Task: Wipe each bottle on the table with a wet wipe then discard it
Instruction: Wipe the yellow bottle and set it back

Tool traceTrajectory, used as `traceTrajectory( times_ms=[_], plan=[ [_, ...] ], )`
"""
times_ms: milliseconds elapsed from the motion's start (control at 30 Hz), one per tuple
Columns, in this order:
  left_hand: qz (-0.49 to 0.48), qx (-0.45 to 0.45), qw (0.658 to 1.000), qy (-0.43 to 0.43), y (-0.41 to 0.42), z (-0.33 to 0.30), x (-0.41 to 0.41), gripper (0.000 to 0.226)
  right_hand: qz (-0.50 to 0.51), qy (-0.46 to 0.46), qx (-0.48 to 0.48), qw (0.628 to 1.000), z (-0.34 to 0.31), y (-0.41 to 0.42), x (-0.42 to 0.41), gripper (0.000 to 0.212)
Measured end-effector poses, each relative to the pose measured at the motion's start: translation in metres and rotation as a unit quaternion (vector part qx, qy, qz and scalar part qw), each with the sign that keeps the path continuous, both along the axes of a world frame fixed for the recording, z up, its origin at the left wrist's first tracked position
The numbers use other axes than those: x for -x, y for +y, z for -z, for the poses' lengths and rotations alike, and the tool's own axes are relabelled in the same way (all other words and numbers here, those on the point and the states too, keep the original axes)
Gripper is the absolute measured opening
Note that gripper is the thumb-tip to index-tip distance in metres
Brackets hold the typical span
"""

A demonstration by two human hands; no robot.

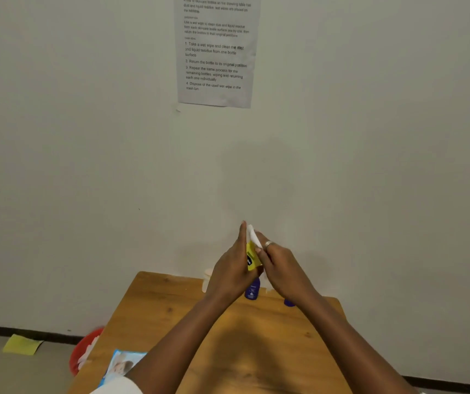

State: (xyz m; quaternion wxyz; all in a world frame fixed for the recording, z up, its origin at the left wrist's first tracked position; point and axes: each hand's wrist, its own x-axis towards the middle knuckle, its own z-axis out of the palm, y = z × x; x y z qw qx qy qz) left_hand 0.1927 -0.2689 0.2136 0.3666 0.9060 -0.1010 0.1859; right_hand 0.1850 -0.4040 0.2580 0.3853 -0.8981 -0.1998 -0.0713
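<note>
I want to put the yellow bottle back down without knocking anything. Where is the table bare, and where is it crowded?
Bare wood table runs between the forearms, and along the left side between the wipes pack and the white bottle. The far edge at the wall is crowded: white bottle, blue bottle, another blue one, under the hands holding the yellow bottle.

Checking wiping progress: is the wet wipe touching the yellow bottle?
Touching. The head view shows the right hand pressing the white wet wipe against the yellow bottle, which the left hand holds.
</note>
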Motion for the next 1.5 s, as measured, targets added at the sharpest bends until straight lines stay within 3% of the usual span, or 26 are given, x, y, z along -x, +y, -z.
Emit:
traceTrajectory(
  times_ms=[100, 200, 300, 467, 600, 833, 967, 1033, 1133, 1167, 1267, 1300, 1333, 1400, 1500],
  plan=[
    [-0.02, 0.009, 1.0, 0.006, 0.014, -0.001, -0.001, 0.106, -0.022, -0.048, 0.068, 0.996, 0.013, -0.008, 0.006, 0.028],
    [-0.013, -0.026, 1.0, -0.005, 0.014, 0.002, 0.0, 0.108, -0.005, -0.014, 0.045, 0.999, 0.014, -0.01, 0.005, 0.012],
    [0.013, -0.036, 0.999, -0.019, 0.0, 0.004, 0.002, 0.107, 0.022, -0.017, 0.011, 1.0, 0.008, -0.003, -0.003, 0.022],
    [0.011, -0.003, 1.0, 0.009, 0.006, 0.001, 0.002, 0.106, -0.036, -0.042, -0.005, 0.998, 0.011, -0.001, 0.015, 0.045],
    [0.005, 0.001, 0.999, 0.032, 0.011, 0.004, 0.004, 0.11, 0.027, 0.023, 0.001, 0.999, 0.027, -0.009, 0.01, 0.027],
    [0.014, 0.01, 0.999, 0.043, -0.003, 0.005, 0.0, 0.105, 0.034, -0.022, -0.049, 0.998, 0.028, 0.003, 0.001, 0.037],
    [-0.02, 0.059, 0.995, 0.072, 0.012, 0.012, -0.003, 0.105, 0.023, 0.012, -0.04, 0.999, 0.052, -0.014, 0.01, 0.036],
    [-0.031, 0.151, 0.984, 0.095, 0.015, 0.015, -0.004, 0.098, 0.045, 0.076, -0.07, 0.994, 0.064, -0.02, 0.007, 0.033],
    [-0.047, 0.288, 0.945, 0.15, 0.007, 0.016, -0.002, 0.074, 0.062, 0.195, -0.205, 0.957, 0.071, -0.014, 0.007, 0.024],
    [-0.047, 0.346, 0.919, 0.184, 0.003, 0.016, -0.002, 0.064, 0.061, 0.217, -0.242, 0.944, 0.071, -0.01, 0.007, 0.022],
    [-0.031, 0.57, 0.774, 0.274, -0.005, 0.013, -0.001, 0.039, 0.025, 0.245, -0.303, 0.92, 0.073, 0.006, 0.01, 0.024],
    [-0.044, 0.598, 0.751, 0.276, -0.005, 0.014, -0.001, 0.032, 0.021, 0.245, -0.297, 0.923, 0.074, 0.01, 0.01, 0.022],
    [-0.052, 0.593, 0.756, 0.273, -0.004, 0.014, -0.002, 0.026, 0.022, 0.242, -0.287, 0.926, 0.076, 0.012, 0.009, 0.019],
    [-0.062, 0.532, 0.799, 0.273, 0.002, 0.019, -0.003, 0.019, 0.028, 0.237, -0.276, 0.931, 0.082, 0.012, 0.002, 0.01],
    [-0.04, 0.501, 0.824, 0.262, 0.018, 0.033, -0.004, 0.027, 0.052, 0.258, -0.303, 0.916, 0.089, 0.005, -0.011, 0.009]
  ],
)
